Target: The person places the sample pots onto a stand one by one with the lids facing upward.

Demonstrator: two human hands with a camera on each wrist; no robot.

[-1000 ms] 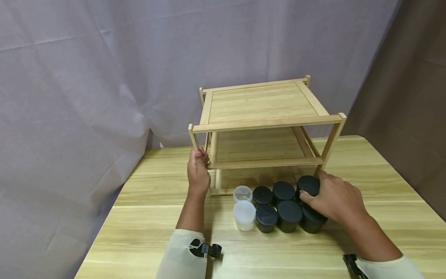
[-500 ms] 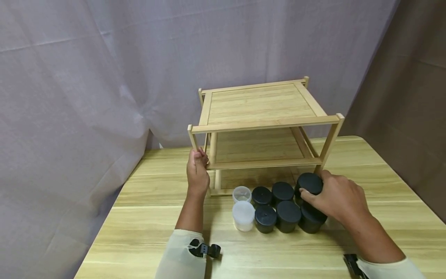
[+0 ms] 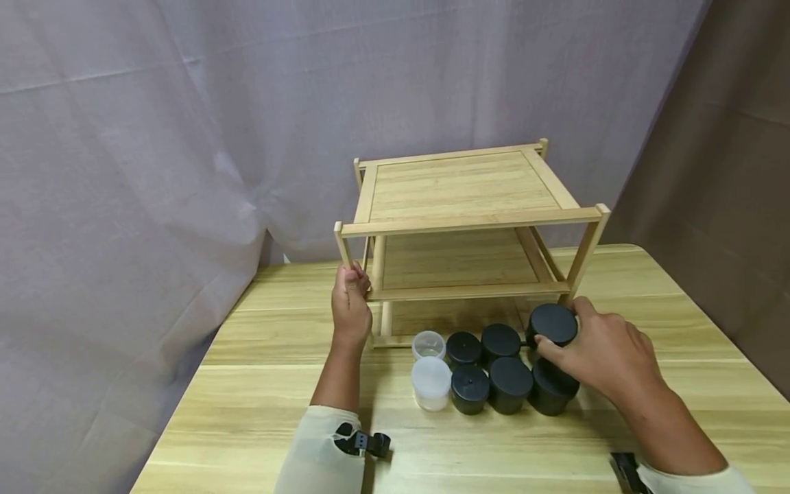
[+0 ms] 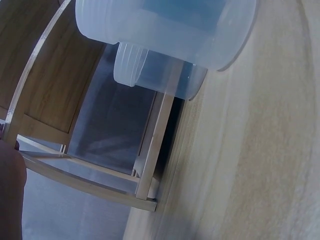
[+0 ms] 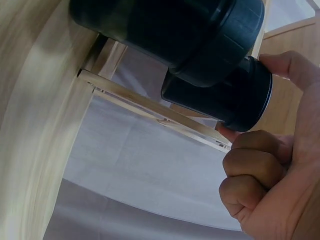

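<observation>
In the head view my left hand (image 3: 352, 305) grips the front left leg of a two-tier wooden rack (image 3: 475, 219). My right hand (image 3: 607, 346) pinches a black lidded jar (image 3: 553, 324) by its lid, thumb on one side and index finger on the other. The right wrist view shows this held jar (image 5: 220, 97) raised off the table, its other fingers curled beneath. Right in front of it stands another black jar (image 3: 554, 385). Several more black jars (image 3: 509, 384) and two translucent jars (image 3: 431, 383) fill two rows before the rack.
The jars stand on a wood-grain table (image 3: 278, 384), close to the rack's low front bar (image 3: 395, 339). A grey cloth (image 3: 185, 137) hangs behind, and a darker brown cloth (image 3: 728, 171) hangs at the right.
The black jar in my right hand has shifted slightly up and to the right, and a gap now shows between it and its neighbour. My left hand keeps its grip.
</observation>
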